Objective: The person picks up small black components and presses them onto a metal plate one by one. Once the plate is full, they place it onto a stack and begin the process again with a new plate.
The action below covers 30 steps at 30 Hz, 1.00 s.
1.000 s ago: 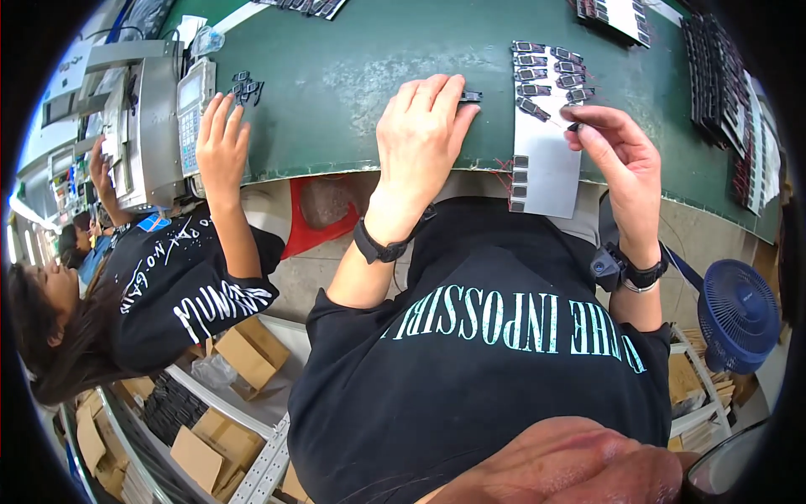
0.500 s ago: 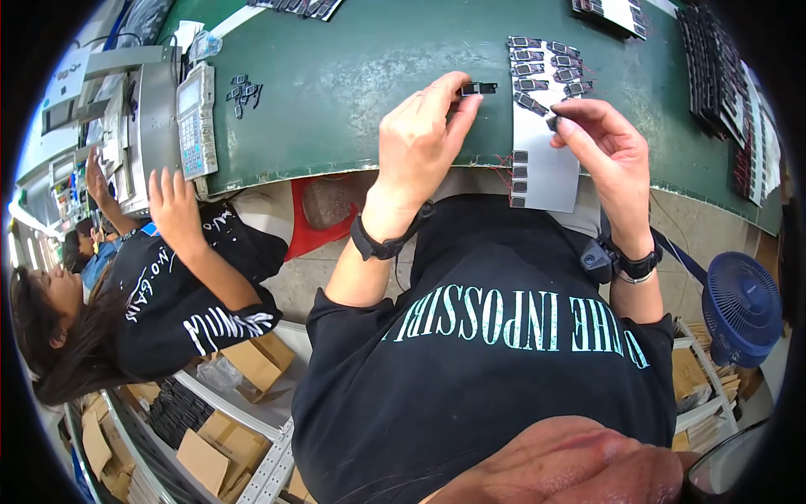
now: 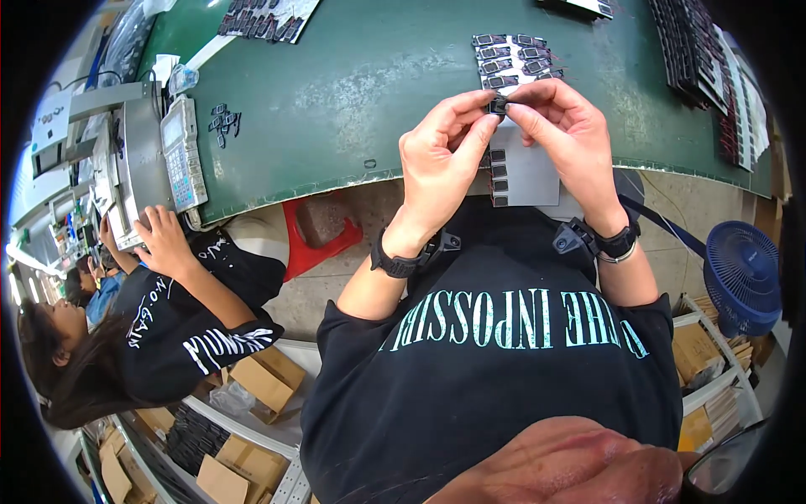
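Grip: your left hand [image 3: 445,147] and right hand [image 3: 567,130] both pinch the same small black module [image 3: 497,106].
Module's place: between your fingertips [image 3: 484,128], in front of the grey card [image 3: 531,164], which juts past the near edge of the desk [image 3: 336,92].
Just changed: half a second ago your hands were apart, the left with a module, the right with a small dark piece; now they meet, so the handling looks two-handed. Whether the dark piece is on the module, you cannot tell.
Module's direction: your fingers cover its ends, so its pointing and long axis are unclear.
Laid modules [image 3: 494,65]: long axes roughly crosswise on the card's far end.
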Each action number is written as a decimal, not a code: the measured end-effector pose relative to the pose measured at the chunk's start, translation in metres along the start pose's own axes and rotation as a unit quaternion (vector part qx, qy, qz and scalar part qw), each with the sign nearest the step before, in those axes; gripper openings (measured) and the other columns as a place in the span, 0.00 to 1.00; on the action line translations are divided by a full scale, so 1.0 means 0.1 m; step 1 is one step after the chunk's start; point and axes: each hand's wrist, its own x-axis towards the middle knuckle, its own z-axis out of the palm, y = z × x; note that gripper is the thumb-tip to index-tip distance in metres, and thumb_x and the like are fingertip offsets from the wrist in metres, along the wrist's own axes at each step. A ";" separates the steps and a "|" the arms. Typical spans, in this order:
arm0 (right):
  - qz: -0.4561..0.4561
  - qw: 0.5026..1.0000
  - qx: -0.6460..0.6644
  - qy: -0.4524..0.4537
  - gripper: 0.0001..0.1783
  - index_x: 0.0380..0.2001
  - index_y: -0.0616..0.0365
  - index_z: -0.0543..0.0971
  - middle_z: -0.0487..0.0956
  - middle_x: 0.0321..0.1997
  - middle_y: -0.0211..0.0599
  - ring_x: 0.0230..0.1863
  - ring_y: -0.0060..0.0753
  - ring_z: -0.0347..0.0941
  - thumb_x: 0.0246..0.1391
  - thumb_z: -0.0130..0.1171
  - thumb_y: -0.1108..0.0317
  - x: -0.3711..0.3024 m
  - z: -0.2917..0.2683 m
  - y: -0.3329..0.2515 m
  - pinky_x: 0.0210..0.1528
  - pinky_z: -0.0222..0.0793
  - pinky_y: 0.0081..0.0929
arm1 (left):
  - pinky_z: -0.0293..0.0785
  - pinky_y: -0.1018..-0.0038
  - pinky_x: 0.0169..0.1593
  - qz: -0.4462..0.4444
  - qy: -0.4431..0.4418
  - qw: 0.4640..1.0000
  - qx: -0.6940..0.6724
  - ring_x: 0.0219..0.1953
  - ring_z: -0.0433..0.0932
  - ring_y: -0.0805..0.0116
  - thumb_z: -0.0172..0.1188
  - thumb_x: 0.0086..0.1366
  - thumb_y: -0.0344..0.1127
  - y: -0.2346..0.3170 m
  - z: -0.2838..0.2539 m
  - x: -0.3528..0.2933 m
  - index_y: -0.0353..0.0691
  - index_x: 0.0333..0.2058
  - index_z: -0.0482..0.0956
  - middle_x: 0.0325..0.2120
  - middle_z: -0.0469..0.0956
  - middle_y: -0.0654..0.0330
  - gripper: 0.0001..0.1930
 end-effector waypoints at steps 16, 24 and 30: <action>0.071 0.991 0.031 -0.112 0.11 0.46 0.59 0.80 0.79 0.40 0.25 0.36 0.14 0.72 0.60 0.65 0.71 -0.01 -0.28 -0.03 0.40 0.70 0.16 | 0.81 0.77 0.44 -0.003 -0.049 0.998 0.041 0.40 0.85 0.74 0.65 0.64 0.24 0.03 0.03 -0.12 0.31 0.47 0.81 0.37 0.87 0.55 0.13; 0.104 0.983 0.018 -0.150 0.16 0.50 0.60 0.76 0.78 0.41 0.26 0.41 0.16 0.75 0.60 0.63 0.72 -0.05 -0.45 -0.10 0.45 0.74 0.19 | 0.81 0.79 0.45 -0.021 -0.103 0.994 0.035 0.41 0.84 0.72 0.63 0.66 0.22 0.09 0.09 -0.16 0.29 0.51 0.77 0.40 0.85 0.53 0.15; 0.043 0.990 0.020 -0.131 0.16 0.51 0.61 0.75 0.78 0.42 0.26 0.42 0.18 0.75 0.61 0.62 0.73 -0.20 -0.45 0.01 0.47 0.73 0.19 | 0.81 0.77 0.42 0.007 -0.076 0.995 0.067 0.39 0.86 0.72 0.64 0.64 0.24 0.07 0.25 -0.25 0.31 0.46 0.80 0.37 0.87 0.55 0.12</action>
